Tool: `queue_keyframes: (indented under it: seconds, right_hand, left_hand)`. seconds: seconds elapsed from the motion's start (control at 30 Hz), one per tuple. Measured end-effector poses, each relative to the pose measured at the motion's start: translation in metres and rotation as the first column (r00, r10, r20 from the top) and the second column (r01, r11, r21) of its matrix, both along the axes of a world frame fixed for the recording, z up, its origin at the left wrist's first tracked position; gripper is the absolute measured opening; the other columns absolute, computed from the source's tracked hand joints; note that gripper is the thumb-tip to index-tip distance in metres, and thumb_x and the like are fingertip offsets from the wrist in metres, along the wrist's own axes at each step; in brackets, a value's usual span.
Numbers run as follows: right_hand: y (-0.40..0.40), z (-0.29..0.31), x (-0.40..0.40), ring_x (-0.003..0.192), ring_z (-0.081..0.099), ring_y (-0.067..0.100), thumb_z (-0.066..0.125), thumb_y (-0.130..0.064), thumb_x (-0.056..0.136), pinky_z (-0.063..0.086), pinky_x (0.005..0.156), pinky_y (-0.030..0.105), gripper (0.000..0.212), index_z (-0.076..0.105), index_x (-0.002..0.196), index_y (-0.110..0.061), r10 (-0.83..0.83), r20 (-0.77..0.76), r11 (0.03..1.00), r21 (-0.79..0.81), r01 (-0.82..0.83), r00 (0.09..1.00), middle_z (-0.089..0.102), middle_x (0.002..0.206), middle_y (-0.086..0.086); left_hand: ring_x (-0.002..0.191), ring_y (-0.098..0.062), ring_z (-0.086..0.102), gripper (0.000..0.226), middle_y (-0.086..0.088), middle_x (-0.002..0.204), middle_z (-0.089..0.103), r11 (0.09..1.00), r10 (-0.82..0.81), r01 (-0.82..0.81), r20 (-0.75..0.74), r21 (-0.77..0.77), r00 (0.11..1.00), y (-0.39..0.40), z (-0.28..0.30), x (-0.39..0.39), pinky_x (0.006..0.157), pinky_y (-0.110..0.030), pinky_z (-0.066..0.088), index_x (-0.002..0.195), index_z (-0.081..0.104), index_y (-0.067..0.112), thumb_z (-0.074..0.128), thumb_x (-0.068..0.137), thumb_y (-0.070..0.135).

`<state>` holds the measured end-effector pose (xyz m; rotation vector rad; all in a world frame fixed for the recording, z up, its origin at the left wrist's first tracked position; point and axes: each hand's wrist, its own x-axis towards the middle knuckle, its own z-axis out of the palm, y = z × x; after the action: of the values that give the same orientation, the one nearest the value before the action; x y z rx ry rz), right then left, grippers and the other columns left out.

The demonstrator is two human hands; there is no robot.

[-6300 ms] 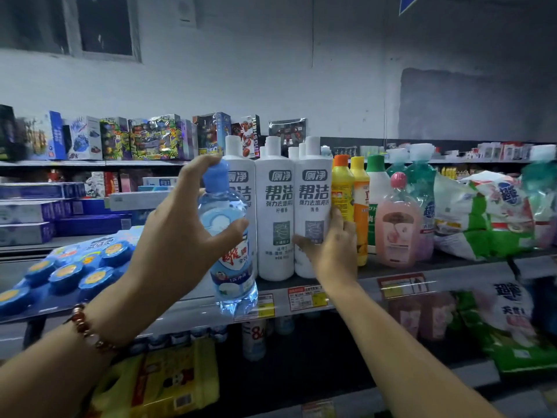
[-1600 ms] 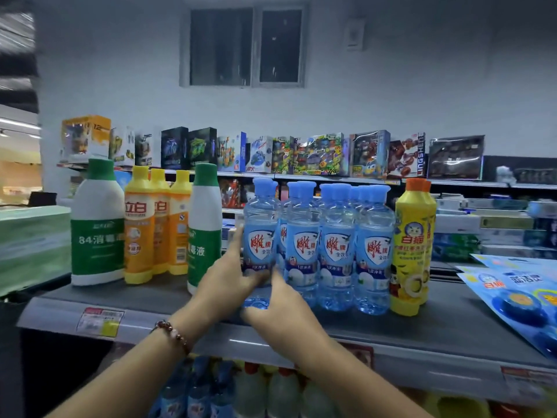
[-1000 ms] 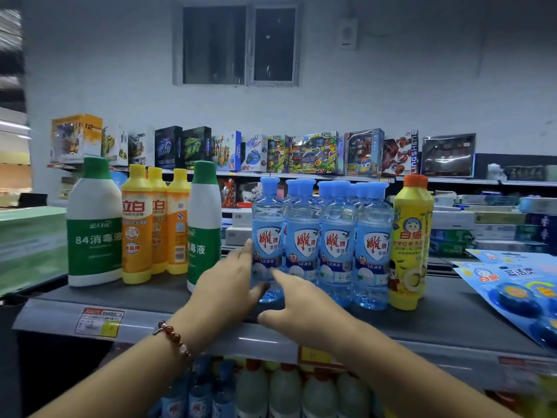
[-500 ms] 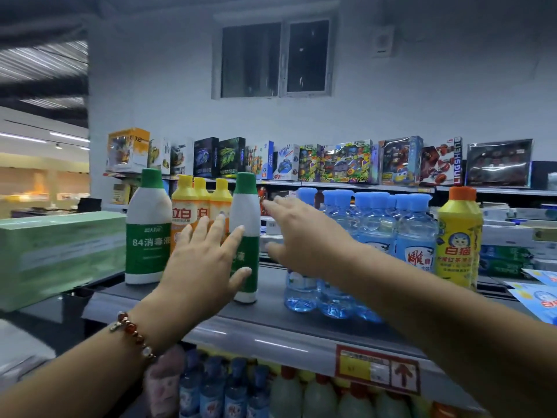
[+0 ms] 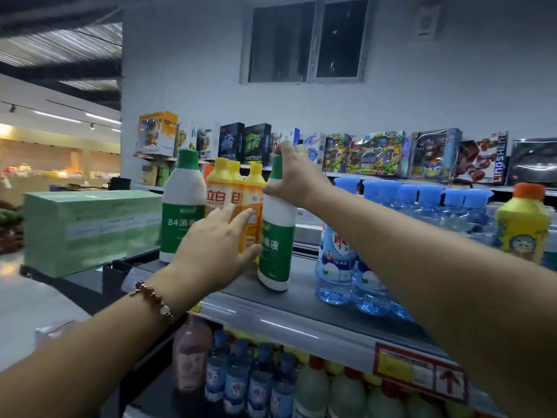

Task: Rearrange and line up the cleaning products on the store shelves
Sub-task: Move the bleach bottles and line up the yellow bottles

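A white and green disinfectant bottle [image 5: 275,245] stands near the front of the grey shelf [image 5: 301,300], tilted a little. My right hand [image 5: 297,176] grips its green neck and shoulder from the right. My left hand [image 5: 214,245], fingers straight, reaches toward the yellow and orange detergent bottles [image 5: 238,200] just left of it, fingertips touching or nearly touching them. A second white and green bottle [image 5: 180,206] stands further left. Several blue-capped clear bottles [image 5: 337,254] stand to the right under my right forearm.
A yellow bottle with an orange cap [image 5: 523,224] stands at the far right. A green box [image 5: 90,230] sits left of the shelf. Toy boxes [image 5: 370,152] line a higher rear shelf. More bottles [image 5: 259,384] fill the shelf below.
My right hand has moved left from the blue-capped bottles and taken hold of the green-capped bottle's neck. My left hand has moved forward to the yellow bottles. The view has shifted left.
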<state>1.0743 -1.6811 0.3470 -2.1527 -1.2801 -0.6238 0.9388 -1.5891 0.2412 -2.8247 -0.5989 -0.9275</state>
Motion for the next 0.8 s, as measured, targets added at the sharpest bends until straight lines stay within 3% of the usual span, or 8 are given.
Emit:
queue_keyframes:
  seconds: [0.1,0.2,0.33,0.4,0.5,0.57,0.7,0.8]
  right_hand:
    - [-0.017,-0.009,-0.017,0.095,0.053,0.023,0.078,-0.016,0.082,0.052,0.073,0.022,0.062,0.041,0.132,-0.014,0.189,0.040,0.977,0.092,-0.192,0.981,0.041,0.120,0.008]
    - [-0.042,-0.021,-0.036,0.095,0.052,0.020,0.079,-0.011,0.080,0.044,0.070,0.009,0.062,0.045,0.133,-0.010,0.307,0.154,0.937,0.124,-0.327,0.939,0.045,0.127,0.014]
    - [-0.084,-0.019,-0.062,0.094,0.052,0.010,0.079,-0.011,0.078,0.047,0.079,0.007,0.062,0.048,0.132,-0.012,0.368,0.207,0.867,0.275,-0.415,0.906,0.050,0.126,0.006]
    - [-0.104,-0.015,-0.069,0.102,0.059,0.011,0.078,-0.015,0.081,0.055,0.086,0.018,0.064,0.045,0.136,-0.014,0.384,0.192,0.829,0.359,-0.429,0.903,0.052,0.131,0.002]
    - [-0.137,-0.035,-0.071,0.106,0.067,0.012,0.072,-0.027,0.088,0.061,0.083,0.030,0.063,0.039,0.141,-0.021,0.468,-0.040,0.764,0.521,-0.381,0.883,0.052,0.136,0.005]
    - [-0.163,-0.073,-0.068,0.105,0.069,0.014,0.067,-0.038,0.086,0.060,0.082,0.033,0.055,0.043,0.135,-0.029,0.518,-0.334,0.792,0.535,-0.294,0.788,0.057,0.132,0.006]
    - [-0.213,-0.186,-0.086,0.107,0.071,0.022,0.069,-0.035,0.084,0.058,0.092,0.043,0.040,0.060,0.123,-0.031,0.484,-0.755,0.874,0.392,-0.288,0.441,0.070,0.120,0.007]
    - [-0.246,-0.246,-0.100,0.101,0.072,0.023,0.069,-0.028,0.083,0.059,0.089,0.039,0.027,0.069,0.110,-0.030,0.403,-0.846,0.915,0.385,-0.124,0.349,0.074,0.113,0.008]
  left_hand:
    - [0.146,-0.020,0.033,0.088,-0.001,0.163,0.028,0.918,-0.176,0.218,0.152,-0.330,0.973,0.006,-0.009,0.004,0.118,-0.043,0.033,0.160,0.014,0.024,0.056,0.091,0.060]
    - [0.136,-0.017,0.046,0.101,0.004,0.152,0.045,0.659,-0.341,0.486,0.349,-0.574,0.873,0.006,-0.014,0.012,0.111,-0.049,0.043,0.157,0.015,0.037,0.070,0.078,0.066]
    - [0.114,-0.020,0.066,0.089,-0.002,0.122,0.066,0.409,-0.367,0.725,0.628,-0.554,0.687,-0.018,-0.009,0.011,0.095,-0.051,0.055,0.138,0.040,0.031,0.082,0.062,0.051]
    - [0.108,-0.021,0.069,0.083,-0.005,0.114,0.070,0.303,-0.381,0.812,0.717,-0.499,0.583,-0.042,-0.006,0.007,0.088,-0.043,0.059,0.133,0.042,0.025,0.086,0.065,0.040]
    - [0.099,-0.016,0.073,0.068,0.001,0.105,0.075,0.112,-0.333,0.886,0.823,-0.450,0.460,-0.088,-0.017,0.004,0.076,-0.028,0.060,0.128,0.044,0.017,0.086,0.075,0.026]
    - [0.102,-0.023,0.073,0.066,-0.006,0.112,0.073,-0.037,-0.232,0.889,0.869,-0.457,0.437,-0.117,-0.037,0.005,0.078,-0.035,0.061,0.128,0.045,0.014,0.080,0.076,0.035]
    - [0.100,-0.039,0.072,0.073,-0.023,0.117,0.069,-0.285,-0.078,0.804,0.849,-0.521,0.523,-0.166,-0.109,0.007,0.078,-0.052,0.059,0.132,0.052,0.014,0.074,0.073,0.051]
    - [0.108,-0.040,0.069,0.082,-0.020,0.123,0.068,-0.470,-0.006,0.660,0.750,-0.586,0.661,-0.201,-0.177,0.001,0.091,-0.059,0.054,0.139,0.053,0.019,0.068,0.075,0.067]
